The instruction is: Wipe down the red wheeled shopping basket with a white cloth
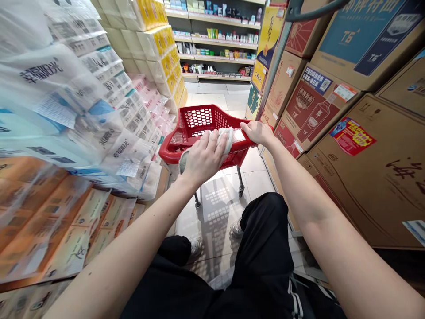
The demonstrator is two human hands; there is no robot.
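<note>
A small red plastic shopping cart on thin metal legs stands right in front of me, its basket perforated with holes. My left hand lies over the cart's push handle, pressing a pale grey-white cloth against it. Parts of the cloth stick out on both sides of that hand; the rest is hidden under the palm. At the handle's right end my right hand is closed around the red bar. Between the two hands a whitish label shows on the handle.
Wrapped tissue packs are piled high on the left, with orange packs below. Stacked cardboard cartons line the right, beside an upright metal pole. Shelves of toiletries stand beyond the tiled floor.
</note>
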